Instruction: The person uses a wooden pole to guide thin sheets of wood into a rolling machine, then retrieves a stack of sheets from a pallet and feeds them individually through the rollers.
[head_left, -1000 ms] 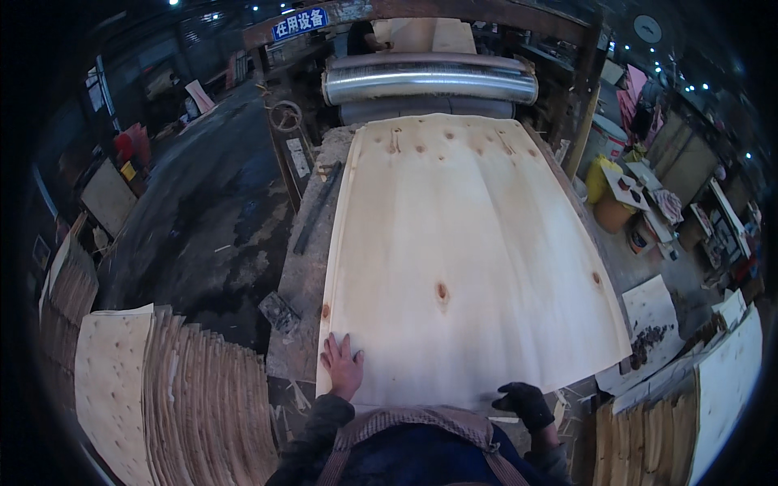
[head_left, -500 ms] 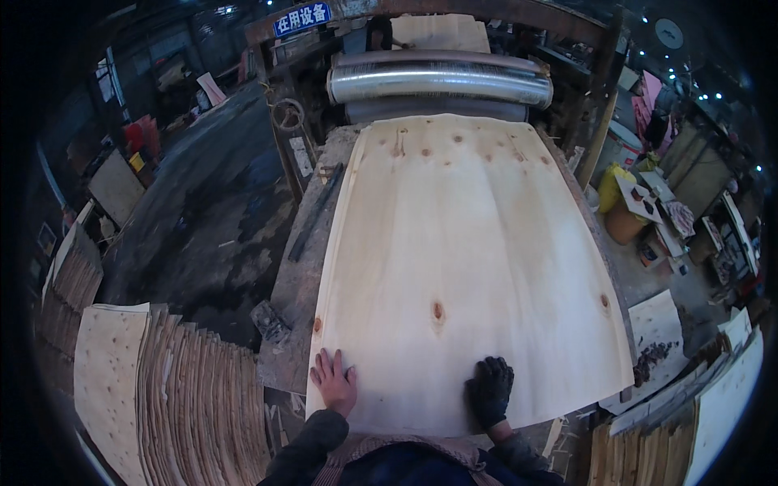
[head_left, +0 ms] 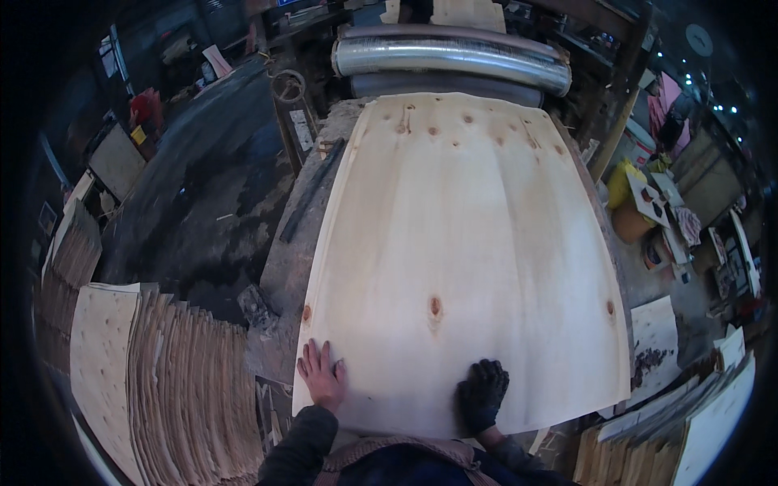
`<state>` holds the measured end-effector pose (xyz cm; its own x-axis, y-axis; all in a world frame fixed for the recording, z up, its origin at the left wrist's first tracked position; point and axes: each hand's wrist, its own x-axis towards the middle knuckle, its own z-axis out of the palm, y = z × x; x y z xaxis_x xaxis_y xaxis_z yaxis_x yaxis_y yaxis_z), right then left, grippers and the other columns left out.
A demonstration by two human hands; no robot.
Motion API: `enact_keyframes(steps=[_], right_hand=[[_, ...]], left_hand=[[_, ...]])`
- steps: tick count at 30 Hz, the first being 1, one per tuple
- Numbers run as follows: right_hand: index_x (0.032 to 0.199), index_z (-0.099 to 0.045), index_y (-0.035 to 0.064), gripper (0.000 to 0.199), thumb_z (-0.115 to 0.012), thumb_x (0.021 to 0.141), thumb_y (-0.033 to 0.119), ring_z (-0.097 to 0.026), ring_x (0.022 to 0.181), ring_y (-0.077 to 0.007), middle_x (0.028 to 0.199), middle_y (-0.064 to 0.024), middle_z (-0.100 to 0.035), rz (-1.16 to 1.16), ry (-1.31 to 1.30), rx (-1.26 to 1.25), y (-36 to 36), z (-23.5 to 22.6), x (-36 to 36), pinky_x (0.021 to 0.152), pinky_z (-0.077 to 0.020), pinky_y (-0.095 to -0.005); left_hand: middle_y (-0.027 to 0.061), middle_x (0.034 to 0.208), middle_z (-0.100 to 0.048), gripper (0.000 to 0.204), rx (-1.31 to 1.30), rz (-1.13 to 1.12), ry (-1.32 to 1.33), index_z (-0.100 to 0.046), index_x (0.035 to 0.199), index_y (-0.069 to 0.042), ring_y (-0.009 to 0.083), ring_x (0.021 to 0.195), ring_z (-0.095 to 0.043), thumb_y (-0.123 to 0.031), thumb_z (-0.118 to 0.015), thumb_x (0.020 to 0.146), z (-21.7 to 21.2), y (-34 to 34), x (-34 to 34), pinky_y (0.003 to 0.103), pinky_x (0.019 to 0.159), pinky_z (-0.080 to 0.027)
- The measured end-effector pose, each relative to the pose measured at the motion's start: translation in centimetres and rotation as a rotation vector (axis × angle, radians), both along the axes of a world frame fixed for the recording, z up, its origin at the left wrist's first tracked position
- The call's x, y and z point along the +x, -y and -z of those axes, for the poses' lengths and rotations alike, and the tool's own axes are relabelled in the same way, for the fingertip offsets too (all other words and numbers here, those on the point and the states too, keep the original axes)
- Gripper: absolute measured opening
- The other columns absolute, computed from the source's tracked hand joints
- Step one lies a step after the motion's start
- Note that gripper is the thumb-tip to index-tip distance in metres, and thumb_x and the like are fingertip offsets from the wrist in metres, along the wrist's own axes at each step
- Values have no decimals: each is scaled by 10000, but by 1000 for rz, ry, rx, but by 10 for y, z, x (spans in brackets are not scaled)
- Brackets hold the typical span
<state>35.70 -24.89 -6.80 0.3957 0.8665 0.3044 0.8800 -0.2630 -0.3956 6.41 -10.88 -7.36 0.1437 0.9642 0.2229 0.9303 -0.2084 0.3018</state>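
Note:
A large pale wood veneer sheet (head_left: 438,243) with brown knots lies in front of me, its far edge close to the metal rollers (head_left: 454,61) of a machine. Bare and spread, my left hand (head_left: 322,377) rests flat on the sheet's near left corner. My right hand (head_left: 483,395), in a black glove, lies on the near edge right of the middle, its fingers stretched forward and fairly close together. Neither hand grips anything. Along the left side, edges of more sheet show under the top one.
A dark bar (head_left: 314,190) lies on the worn table (head_left: 284,271) left of the veneer. Stacks of veneer stand at the near left (head_left: 186,381) and near right (head_left: 648,429). A handwheel (head_left: 288,86) is on the machine frame. Beyond the rollers, a person's dark sleeve (head_left: 416,10) shows.
The view has tilted and shifted slightly, so the rollers sit higher in the picture. Both hands stay on the sheet in nearly the same places.

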Motion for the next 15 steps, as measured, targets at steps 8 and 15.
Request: enact_keyframes(steps=[8, 15], right_hand=[[1212, -470, 52, 460, -572, 801, 234, -309, 1266, -355, 1280, -152, -426, -32, 63, -50, 0, -4, -2, 1060, -172, -504], [1079, -526, 3, 356, -575, 768, 168, -370, 1181, -350, 1176, -172, -479, -156, 18, 134, -1, 4, 6, 979, -271, -473]], left_hand=[[175, 1415, -300, 531, 19, -45, 78, -449, 1290, -116, 350, 1315, -252, -260, -600, 802, 11, -1, -8, 530, 1059, -167], [160, 1355, -398, 420, -39, -169, 287, -501, 1233, -92, 307, 1299, -318, -256, -560, 852, -1, 23, -52, 466, 1054, -249]])
